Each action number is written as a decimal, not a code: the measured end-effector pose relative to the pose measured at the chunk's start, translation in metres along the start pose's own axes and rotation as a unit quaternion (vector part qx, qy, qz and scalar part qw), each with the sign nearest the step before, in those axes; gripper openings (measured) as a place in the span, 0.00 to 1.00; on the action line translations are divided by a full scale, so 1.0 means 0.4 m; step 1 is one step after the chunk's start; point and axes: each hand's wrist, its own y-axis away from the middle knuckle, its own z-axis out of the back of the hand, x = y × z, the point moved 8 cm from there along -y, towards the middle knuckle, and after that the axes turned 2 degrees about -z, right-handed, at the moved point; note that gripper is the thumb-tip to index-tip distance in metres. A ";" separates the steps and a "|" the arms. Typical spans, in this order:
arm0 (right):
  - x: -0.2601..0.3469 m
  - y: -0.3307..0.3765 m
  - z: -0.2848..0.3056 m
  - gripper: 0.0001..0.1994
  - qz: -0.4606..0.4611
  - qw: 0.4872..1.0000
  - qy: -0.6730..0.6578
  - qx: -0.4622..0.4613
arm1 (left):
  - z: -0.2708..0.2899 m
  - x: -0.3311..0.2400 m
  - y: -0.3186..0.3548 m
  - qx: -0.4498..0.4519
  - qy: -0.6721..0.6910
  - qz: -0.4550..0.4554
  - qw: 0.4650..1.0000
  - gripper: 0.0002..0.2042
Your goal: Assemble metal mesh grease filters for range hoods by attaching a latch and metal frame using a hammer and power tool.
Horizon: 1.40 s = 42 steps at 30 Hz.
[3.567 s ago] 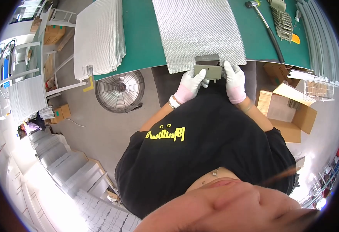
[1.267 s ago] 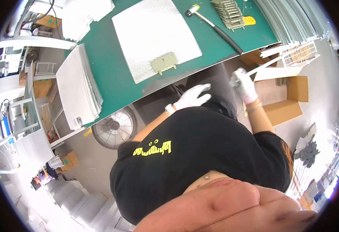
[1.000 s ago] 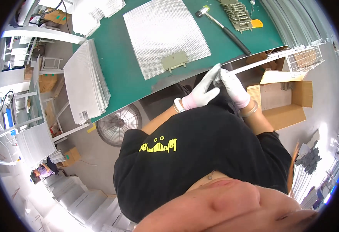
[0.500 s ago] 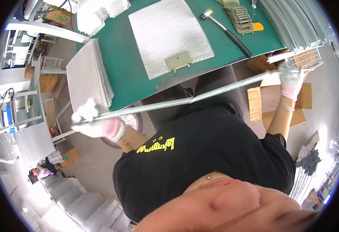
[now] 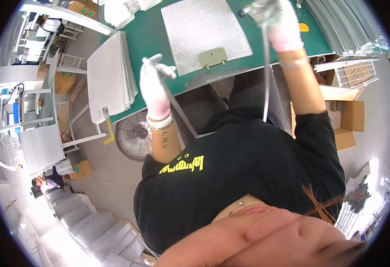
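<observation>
Thin, pale metal strip lengths (image 5: 266, 75) run from my two gloved hands toward my body, bent at a corner by my shirt. My left hand (image 5: 156, 91), in a white glove, is over the table's front edge, closed at the strip's left end. Higher up, my right hand (image 5: 280, 26) grips the other side above the green table. Between my hands lies a silvery mesh panel (image 5: 204, 31), with a grey-green notched plate (image 5: 213, 58) on its near edge. A hammer (image 5: 244, 11) is mostly hidden behind my right hand.
Stacked mesh panels (image 5: 108, 73) stand at the table's left, and long metal strips (image 5: 341, 26) at its right. An orange piece (image 5: 303, 27) lies near my right wrist. Below are a floor fan (image 5: 134, 135), an open carton (image 5: 353, 124) and a wire basket (image 5: 357, 73). A person (image 5: 50, 182) sits far left.
Both hands have moved up and closer together, the right one now over the table. The strip, earlier nearly straight across my body, is now folded with its two sides pointing away from me.
</observation>
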 end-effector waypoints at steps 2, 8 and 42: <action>-0.091 -0.011 0.061 0.15 -0.033 0.985 0.156 -0.063 | -0.050 0.026 0.034 -0.017 -0.061 0.021 0.998 0.26; -0.163 0.098 0.230 0.13 -0.174 0.932 0.316 -0.038 | -0.206 0.154 0.238 0.177 -0.112 0.038 0.977 0.29; -0.172 0.424 0.147 0.28 -0.147 0.874 0.462 -0.041 | -0.498 0.417 -0.071 0.103 0.437 0.190 0.873 0.15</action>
